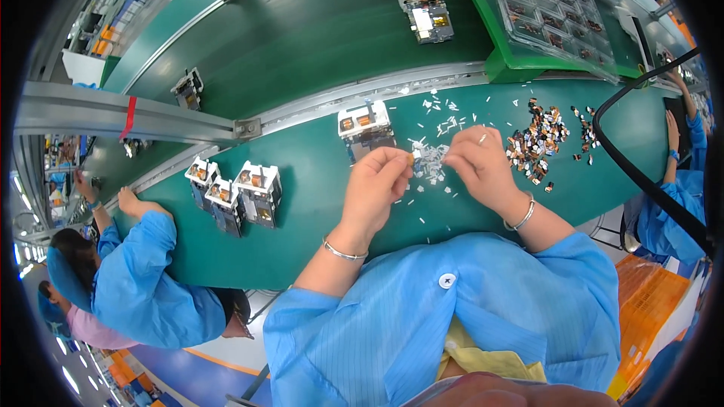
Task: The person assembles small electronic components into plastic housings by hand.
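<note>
My left hand (377, 185) is closed in a pinch, a small yellowish-brown part (411, 158) showing at its fingertips. Across from it, my right hand (486, 169) also has thumb and fingers pressed together; whatever they hold is too small to make out. Between the two hands lies a loose heap of small white strips (431, 164) on the green tabletop. Just beyond my left hand stands a white-and-grey device unit (365, 126) with copper-coloured coils on top. To the right of my right hand spreads a pile of small black, white and copper-coloured parts (539, 139).
Three similar units (256, 188) stand together at the left. Beyond a metal rail, a green conveyor belt (317, 22) carries another unit (427, 16). Clear compartment trays (554, 15) sit on a green stand at the far right. A black cable (641, 169) arches at right. Co-workers (154, 279) sit on both sides.
</note>
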`<act>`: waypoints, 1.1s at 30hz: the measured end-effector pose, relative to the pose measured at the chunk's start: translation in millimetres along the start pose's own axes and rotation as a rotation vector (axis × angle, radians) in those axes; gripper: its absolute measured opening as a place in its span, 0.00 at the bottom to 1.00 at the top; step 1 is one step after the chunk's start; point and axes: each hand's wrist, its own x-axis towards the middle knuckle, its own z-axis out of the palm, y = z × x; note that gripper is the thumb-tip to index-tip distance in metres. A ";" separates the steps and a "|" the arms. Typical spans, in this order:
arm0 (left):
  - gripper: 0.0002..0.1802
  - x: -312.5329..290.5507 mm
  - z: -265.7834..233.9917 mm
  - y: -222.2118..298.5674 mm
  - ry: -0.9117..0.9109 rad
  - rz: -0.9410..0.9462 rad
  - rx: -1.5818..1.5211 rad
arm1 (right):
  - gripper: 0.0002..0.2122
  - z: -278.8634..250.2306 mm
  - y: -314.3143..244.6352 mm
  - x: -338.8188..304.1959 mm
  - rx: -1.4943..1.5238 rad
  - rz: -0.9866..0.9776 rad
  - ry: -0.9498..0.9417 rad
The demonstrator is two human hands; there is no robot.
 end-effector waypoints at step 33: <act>0.35 29.3 -68.2 -12.4 0.146 0.583 0.697 | 0.07 81.2 -38.5 63.8 0.068 -0.006 0.022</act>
